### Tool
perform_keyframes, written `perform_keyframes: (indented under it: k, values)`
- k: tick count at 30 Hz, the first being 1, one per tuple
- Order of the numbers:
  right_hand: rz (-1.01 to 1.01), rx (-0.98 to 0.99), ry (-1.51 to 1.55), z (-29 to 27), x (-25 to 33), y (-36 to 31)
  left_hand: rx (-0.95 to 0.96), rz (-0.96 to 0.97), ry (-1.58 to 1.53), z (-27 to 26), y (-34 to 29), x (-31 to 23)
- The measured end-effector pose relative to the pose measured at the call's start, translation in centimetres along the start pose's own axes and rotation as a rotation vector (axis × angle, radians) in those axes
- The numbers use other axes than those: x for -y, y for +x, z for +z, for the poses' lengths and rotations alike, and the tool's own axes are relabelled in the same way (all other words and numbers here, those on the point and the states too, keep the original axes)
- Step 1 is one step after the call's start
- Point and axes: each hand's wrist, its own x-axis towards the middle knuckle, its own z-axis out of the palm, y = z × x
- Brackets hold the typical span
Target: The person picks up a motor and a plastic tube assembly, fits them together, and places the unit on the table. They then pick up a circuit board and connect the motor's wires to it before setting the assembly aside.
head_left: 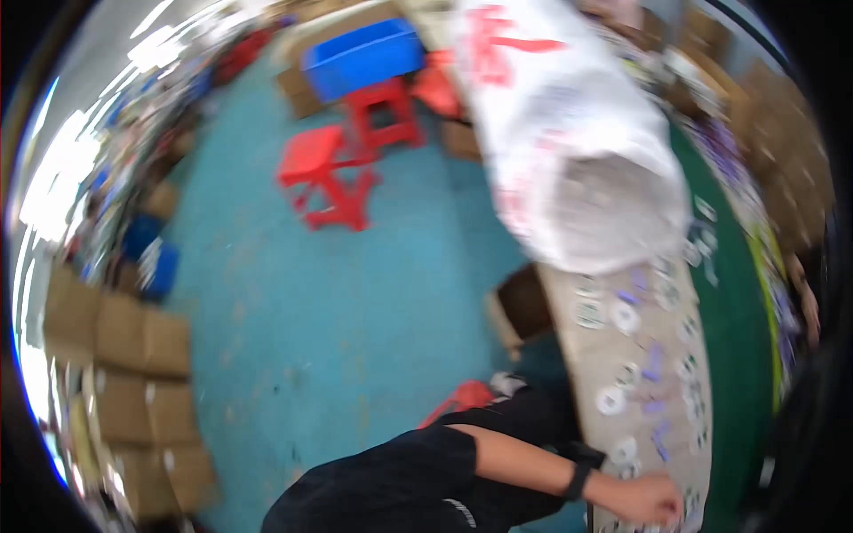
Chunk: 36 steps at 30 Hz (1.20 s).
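"At the bench's near end, head view: what have we?"

"Left hand curled over it, grip unclear; right hand out of view. White discs lie toward the left edge, purple pieces mid-bench. We judge small-piece handling; next calls for a careful pinch."

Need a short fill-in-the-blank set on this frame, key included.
1. The stools near the blue bin are ____.
2. The sack with red markings is mainly ____.
3. The sack's near end is ____, not closed.
4. The left hand is at the table; its wristband is ____.

Missing words: red; white; open; black
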Motion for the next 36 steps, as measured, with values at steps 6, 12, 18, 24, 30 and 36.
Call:
perform_keyframes:
  k: [6, 12, 18, 24, 30, 36]
  values:
    - [0.150, 0.333, 0.184, -1.0, -6.2, 2.0, 0.136, -0.415, -0.030, -6.7, 2.7, -5.1]
    - [0.285, 0.252, 0.283, 0.2, -5.0, 0.9, 0.291, -0.450, -0.077, -3.9, 6.4, -4.6]
    - [0.358, 0.167, 0.433, 0.0, -5.8, 1.0, 0.314, -0.421, 0.153, -3.2, 7.7, -5.6]
    - [0.414, 0.142, 0.496, -0.3, -7.0, 0.9, 0.298, -0.428, 0.195, -3.4, 8.4, -5.6]
    - [0.536, 0.124, 0.623, -0.1, -8.4, 1.4, 0.299, -0.428, 0.268, -3.4, 9.7, -4.0]
    - [0.593, 0.097, 0.667, -0.6, -9.4, 0.8, 0.274, -0.440, 0.282, -3.2, 9.1, -3.2]
